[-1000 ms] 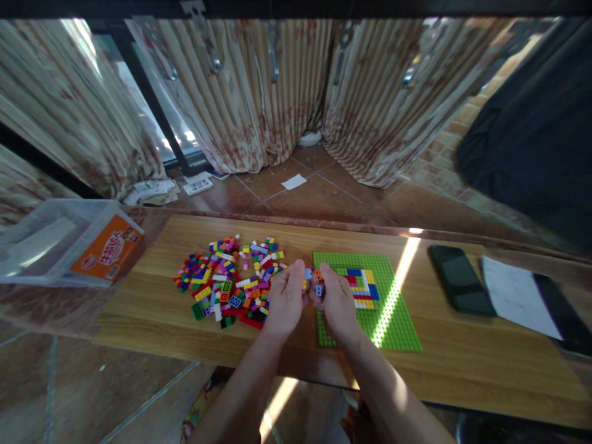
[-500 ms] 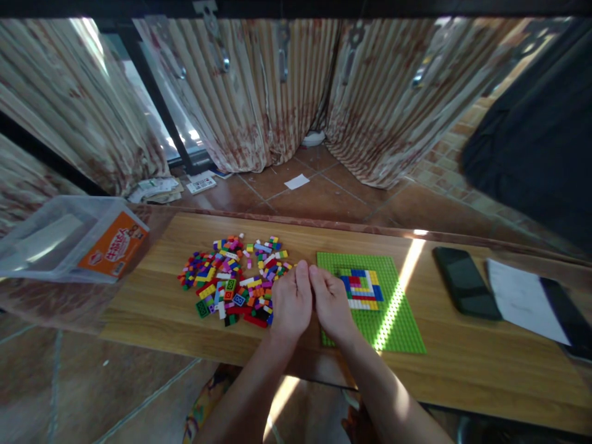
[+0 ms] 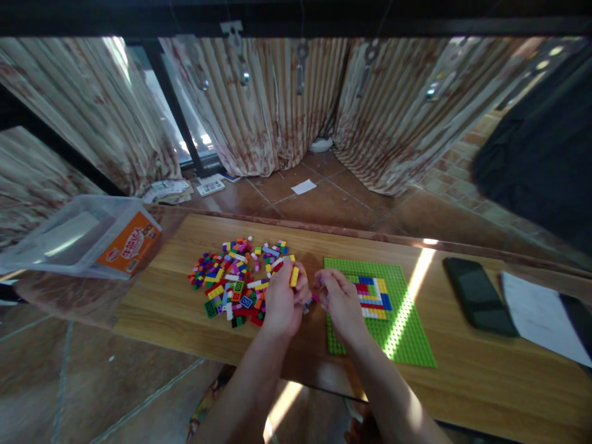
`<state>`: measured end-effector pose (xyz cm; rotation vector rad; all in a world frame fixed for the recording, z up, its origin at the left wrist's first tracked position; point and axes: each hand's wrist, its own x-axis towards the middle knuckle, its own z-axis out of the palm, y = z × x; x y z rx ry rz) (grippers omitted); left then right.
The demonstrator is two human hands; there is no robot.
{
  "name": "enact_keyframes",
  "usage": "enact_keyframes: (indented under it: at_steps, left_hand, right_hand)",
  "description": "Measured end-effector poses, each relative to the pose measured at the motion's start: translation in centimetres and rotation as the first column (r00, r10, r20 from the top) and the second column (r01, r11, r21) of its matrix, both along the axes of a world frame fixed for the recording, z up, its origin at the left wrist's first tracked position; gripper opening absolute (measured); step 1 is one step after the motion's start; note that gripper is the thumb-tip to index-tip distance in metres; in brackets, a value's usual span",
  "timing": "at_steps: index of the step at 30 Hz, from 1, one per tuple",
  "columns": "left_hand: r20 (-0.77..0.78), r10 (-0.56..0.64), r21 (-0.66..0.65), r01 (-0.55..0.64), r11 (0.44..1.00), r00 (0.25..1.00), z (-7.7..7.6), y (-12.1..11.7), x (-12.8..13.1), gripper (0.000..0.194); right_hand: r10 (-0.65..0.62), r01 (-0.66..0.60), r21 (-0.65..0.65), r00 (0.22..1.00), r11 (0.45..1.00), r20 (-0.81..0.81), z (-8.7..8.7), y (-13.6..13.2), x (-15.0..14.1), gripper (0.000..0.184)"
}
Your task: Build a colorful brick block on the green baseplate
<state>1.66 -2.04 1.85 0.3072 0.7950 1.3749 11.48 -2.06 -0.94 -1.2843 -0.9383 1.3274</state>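
Note:
My left hand [image 3: 282,303] is closed at the right edge of a heap of loose toy bricks [image 3: 231,287]. A yellow brick [image 3: 294,277] sticks up between its thumb and fingers. My right hand [image 3: 341,303] hovers over the left part of a green studded baseplate [image 3: 407,345], a small gap away from the left hand. Its fingers are curled together; what they hold, if anything, is too small to name. Built onto the baseplate is a flat patch of blue, red, white and yellow bricks [image 3: 375,297], its left side hidden by my right hand.
A clear plastic box [image 3: 69,262] with an orange label stands at the table's left end. On the right lie a dark phone [image 3: 476,296], a white sheet of paper [image 3: 539,311] and another dark flat object [image 3: 580,317]. Patterned curtains [image 3: 277,117] hang beyond the table [image 3: 462,370].
My hands were pressed together and have moved apart. The yellow brick in my left hand has come into sight. The whole view has shifted slightly.

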Motion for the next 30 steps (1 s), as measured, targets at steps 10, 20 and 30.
enact_keyframes:
  at_steps: [10, 20, 30]
  left_hand:
    - [0.1, 0.002, -0.02, 0.0, 1.0, 0.995, 0.3, -0.3, -1.5, 0.021]
    - [-0.145, 0.079, 0.072, -0.069, 0.995, 0.986, -0.3, -0.2, -2.0, 0.034]
    - [-0.553, 0.068, 0.205, 0.056, 0.977, 0.83, -1.1, -0.4, -2.0, 0.046]
  right_hand:
    - [-0.005, -0.062, 0.163, 0.925, 0.985, 0.379, -1.2, 0.4, -0.2, 0.038]
    - [0.168, -0.219, 0.21, 0.957, 0.953, 0.236, -0.6, -0.2, -1.5, 0.035]
    - [-0.061, 0.033, 0.203, 0.989, 0.979, 0.137, 0.0, 0.4, -0.3, 0.027]
